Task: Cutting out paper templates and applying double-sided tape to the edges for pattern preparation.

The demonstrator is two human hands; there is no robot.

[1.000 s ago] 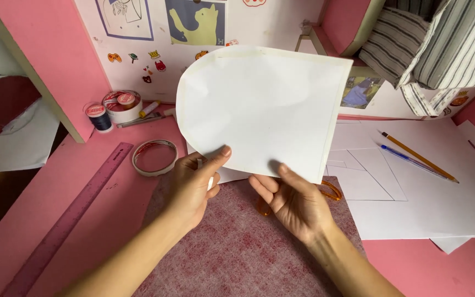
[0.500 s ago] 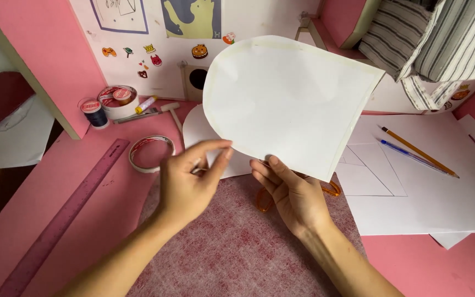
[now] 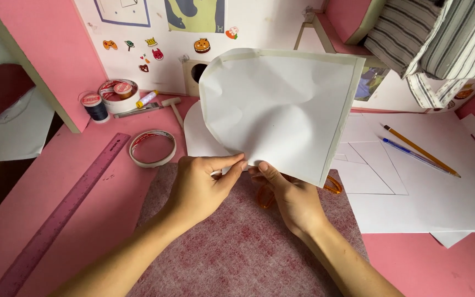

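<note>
Pink desk [image 3: 111,203]; left hand [image 3: 202,184] and right hand [image 3: 290,198] pinch paper cutout [image 3: 281,110], hiding orange scissors [image 3: 331,186].

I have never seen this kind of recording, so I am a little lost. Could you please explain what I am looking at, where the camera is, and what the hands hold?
The camera sits on a person's head and looks down at their own bare hands over a pink desk. The left hand and right hand together pinch the lower corner of a white paper piece with one rounded end, held up off the desk. Below the hands lies a reddish felt mat. To the left are a purple ruler, a tape roll and thread spools. To the right lie white sheets with a pencil and a blue pen.
</note>
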